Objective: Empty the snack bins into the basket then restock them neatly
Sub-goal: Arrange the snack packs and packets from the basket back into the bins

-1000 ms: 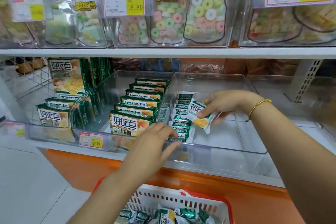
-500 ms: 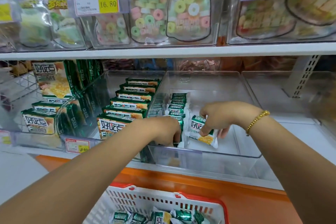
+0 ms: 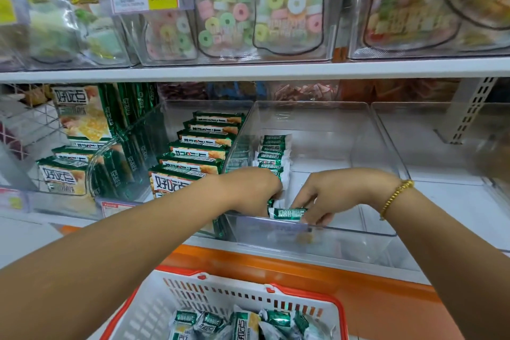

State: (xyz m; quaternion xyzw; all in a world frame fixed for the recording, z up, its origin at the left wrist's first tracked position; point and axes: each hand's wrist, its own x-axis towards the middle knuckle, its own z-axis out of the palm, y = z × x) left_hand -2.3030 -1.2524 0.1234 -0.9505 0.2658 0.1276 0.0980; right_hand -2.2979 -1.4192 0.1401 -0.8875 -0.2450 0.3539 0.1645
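Pinching a small green snack packet (image 3: 288, 213) in my right hand (image 3: 328, 196), I'm setting it down at the near end of the clear bin (image 3: 380, 152), just behind the front wall. My left hand (image 3: 249, 190) is curled closed against the near end of the row of packets (image 3: 273, 153) standing along the bin's left wall; I can't tell whether it grips one or only props them.

Most of the bin floor to the right of that row is bare, so I judge the restocking is at an early stage. Below me, the white basket with its red rim (image 3: 342, 309) holds a loose heap of the same packets.

In the next bin to the left, larger green packs (image 3: 193, 157) stand in a tidy file.

The risk I see is the row toppling like dominoes if my left hand lets off before the new packet stands firm. The packets look slick and light, and one slid in crooked could spoil the neat line.
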